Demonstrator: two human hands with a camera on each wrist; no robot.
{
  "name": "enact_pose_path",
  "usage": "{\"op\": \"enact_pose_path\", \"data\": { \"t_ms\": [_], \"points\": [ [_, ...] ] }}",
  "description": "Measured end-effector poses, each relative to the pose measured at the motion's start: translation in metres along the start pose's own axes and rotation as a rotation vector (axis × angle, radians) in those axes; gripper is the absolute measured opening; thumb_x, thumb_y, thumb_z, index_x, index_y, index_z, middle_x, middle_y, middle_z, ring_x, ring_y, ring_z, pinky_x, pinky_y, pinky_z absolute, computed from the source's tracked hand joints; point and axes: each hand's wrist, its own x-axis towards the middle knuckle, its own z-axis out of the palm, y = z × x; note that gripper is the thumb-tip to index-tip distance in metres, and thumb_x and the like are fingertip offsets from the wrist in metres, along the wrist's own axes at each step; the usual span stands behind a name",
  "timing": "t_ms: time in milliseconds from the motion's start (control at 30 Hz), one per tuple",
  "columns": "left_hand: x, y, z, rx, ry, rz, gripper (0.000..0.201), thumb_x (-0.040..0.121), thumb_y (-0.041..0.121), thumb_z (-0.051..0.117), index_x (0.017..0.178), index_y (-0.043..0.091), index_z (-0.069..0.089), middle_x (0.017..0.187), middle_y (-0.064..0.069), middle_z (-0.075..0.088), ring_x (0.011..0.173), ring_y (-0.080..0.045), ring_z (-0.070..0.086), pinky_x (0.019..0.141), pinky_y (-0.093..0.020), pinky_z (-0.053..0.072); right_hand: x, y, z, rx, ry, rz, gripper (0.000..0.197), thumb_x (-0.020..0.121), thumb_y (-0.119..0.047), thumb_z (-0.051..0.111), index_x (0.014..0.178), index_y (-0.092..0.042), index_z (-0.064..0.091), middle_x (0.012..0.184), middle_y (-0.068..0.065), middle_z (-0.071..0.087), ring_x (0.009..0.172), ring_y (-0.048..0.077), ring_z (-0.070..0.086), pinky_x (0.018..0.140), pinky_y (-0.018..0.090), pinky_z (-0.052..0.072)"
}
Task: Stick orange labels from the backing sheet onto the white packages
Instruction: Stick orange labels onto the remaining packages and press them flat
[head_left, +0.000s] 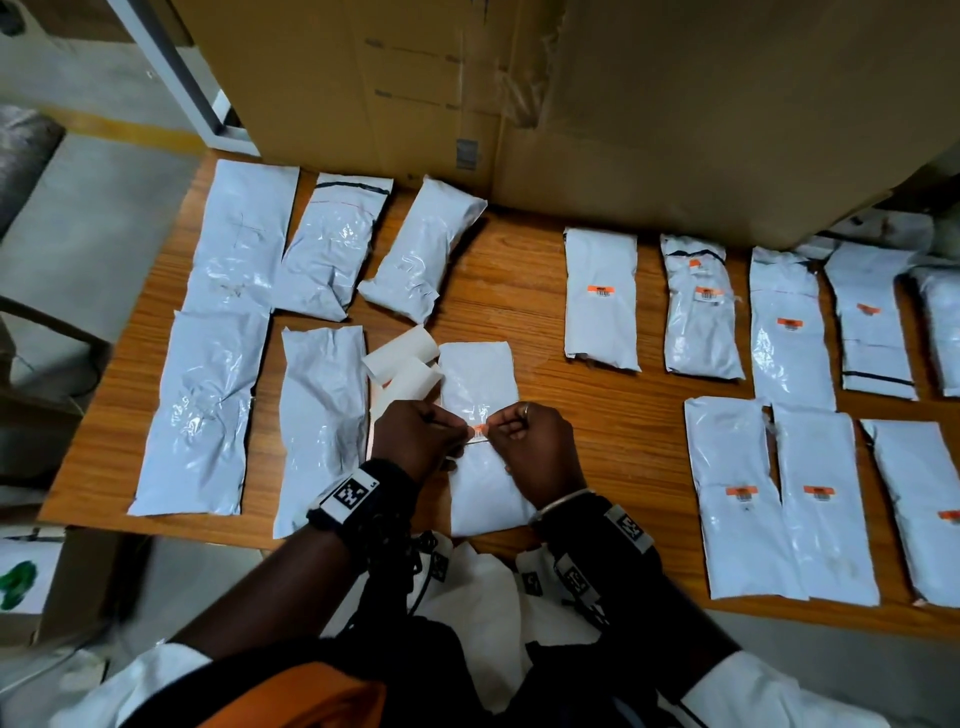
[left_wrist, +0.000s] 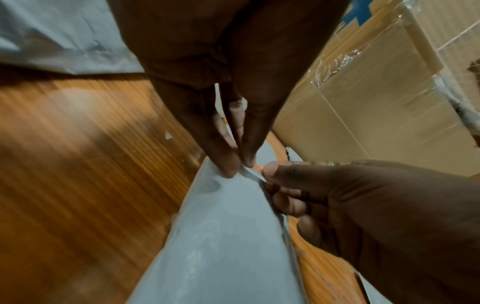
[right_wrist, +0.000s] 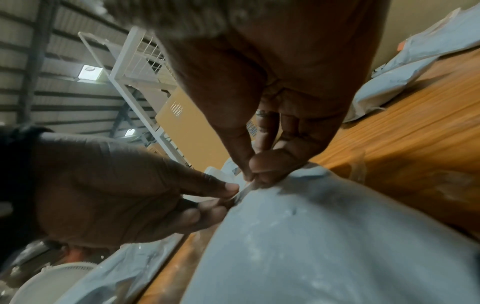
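Both hands pinching the orange label (head_left: 478, 429) w/ narrow grips over the near package (head_left: 480, 467): left hand (head_left: 415, 436), right hand (head_left: 530, 441). Risk: label folding onto itself or going on crooked.

head view overhead, 2 wrist views close, facing inward

Left hand (left_wrist: 228, 115): we see its fingertips (left_wrist: 228, 166) pinching the label strip.
Right hand (left_wrist: 363, 216): thumb and forefinger pinch an orange label (left_wrist: 257, 168).
White package (left_wrist: 226, 236): beneath both hands, on the wooden table (left_wrist: 78, 164).
Cardboard box (left_wrist: 376, 92): behind.
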Motion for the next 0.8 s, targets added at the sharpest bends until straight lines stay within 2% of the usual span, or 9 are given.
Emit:
{"op": "enact_pose_path", "data": {
  "t_ms": [67,167,333,467,533,633,700,800],
  "points": [
    [0.001,-0.002,0.002,0.003,0.008,0.004,0.008,0.081,0.005,0.082,0.080,-0.001,0.077,0.069,-0.017,0.073,0.060,-0.021,0.069,0.055,-0.028,0.059,0.001,0.001,0.003,-0.046,0.015,-0.027,0.001,0.085,-0.015,0.076,0.085,-0.015,0.076,0.080,-0.008,0.074,0.076,0.003,0.069,0.074,0.020,0.056],
    [0.002,-0.002,0.003,0.057,0.035,0.026,0.007,0.078,0.006,0.084,0.078,0.003,0.079,0.070,-0.014,0.075,0.059,-0.019,0.069,0.051,-0.023,0.055,0.002,0.001,0.002,-0.070,0.024,-0.014,0.003,0.084,-0.013,0.076,0.083,-0.016,0.074,0.078,-0.009,0.073,0.074,0.001,0.067,0.072,0.015,0.053],
    [0.005,-0.005,0.004,0.098,0.039,0.026,0.018,0.076,0.017,0.089,0.074,0.004,0.076,0.063,-0.009,0.074,0.048,-0.012,0.066,0.046,-0.019,0.050,0.000,0.003,0.004,-0.104,0.071,-0.044,0.011,0.082,-0.020,0.081,0.085,-0.021,0.070,0.078,-0.010,0.070,0.074,0.003,0.067,0.073,0.025,0.057],
    [0.009,-0.006,0.004,0.111,0.046,-0.005,0.028,0.071,0.024,0.093,0.074,0.004,0.073,0.063,-0.009,0.074,0.054,-0.022,0.072,0.054,-0.034,0.062,-0.004,-0.001,-0.003,-0.255,0.087,-0.066,0.032,0.081,-0.035,0.082,0.102,-0.027,0.058,0.081,-0.010,0.066,0.079,0.009,0.065,0.071,0.030,0.053],
    [0.009,-0.004,0.004,0.116,0.054,-0.005,0.033,0.069,0.025,0.094,0.078,0.002,0.071,0.064,-0.009,0.074,0.053,-0.020,0.071,0.049,-0.030,0.059,-0.003,-0.001,-0.007,-0.326,0.154,-0.080,0.039,0.077,-0.041,0.083,0.100,-0.025,0.055,0.088,-0.008,0.062,0.082,0.012,0.060,0.070,0.032,0.050],
    [0.009,-0.002,0.003,0.100,0.071,-0.010,0.037,0.072,0.025,0.092,0.084,-0.001,0.069,0.063,-0.007,0.072,0.049,-0.015,0.068,0.045,-0.025,0.056,0.003,0.004,-0.012,-0.311,0.203,-0.031,0.030,0.079,-0.035,0.078,0.094,-0.025,0.054,0.088,-0.007,0.062,0.083,0.016,0.063,0.071,0.034,0.052],
    [0.012,-0.003,0.001,0.152,0.077,-0.004,0.038,0.075,0.036,0.089,0.082,0.004,0.071,0.064,-0.004,0.074,0.055,-0.016,0.071,0.054,-0.030,0.061,0.007,0.008,-0.014,-0.262,0.237,-0.015,0.025,0.081,-0.032,0.076,0.093,-0.026,0.055,0.089,-0.007,0.062,0.083,0.016,0.064,0.072,0.035,0.054],
    [0.016,-0.007,-0.005,0.263,0.080,0.000,0.040,0.070,0.049,0.087,0.076,0.014,0.069,0.065,0.000,0.074,0.064,-0.019,0.073,0.071,-0.044,0.063,0.008,0.010,-0.011,-0.186,0.196,0.025,0.045,0.075,-0.047,0.084,0.101,-0.024,0.055,0.095,-0.008,0.063,0.084,0.011,0.063,0.073,0.032,0.054]
  ]
}}
